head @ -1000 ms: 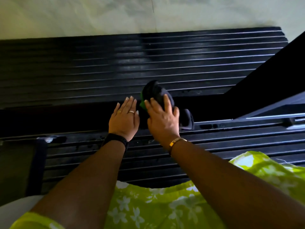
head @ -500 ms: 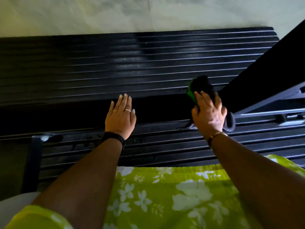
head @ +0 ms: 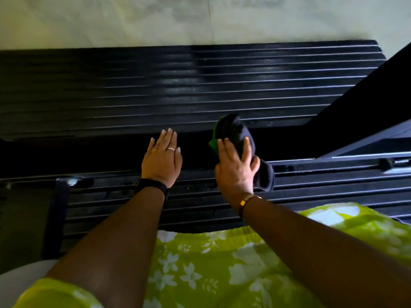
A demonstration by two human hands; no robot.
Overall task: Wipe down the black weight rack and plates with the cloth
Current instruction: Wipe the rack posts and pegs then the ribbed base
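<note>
- cloth (head: 233,130): black w/ green edge, bunched up, ctr-right of frame, on dark ledge btwn ribbed rows.
- weight rack (head: 155,92): black, glossy ribbed rows across upper & mid frame.

place: indoor gym or workout corner; home or commercial, can't tell
main cue: black weight rack (head: 200,196) under the fingers (head: 169,138)
second cue: long ribbed black plates (head: 178,90) stacked just beyond the fingers
frame: dark metal rail (head: 367,155) right of the fingers
background: pale mottled slab (head: 133,18) far beyond the fingers, one seam; floor or wall unclear
light: dim, sheen on ribs
</note>
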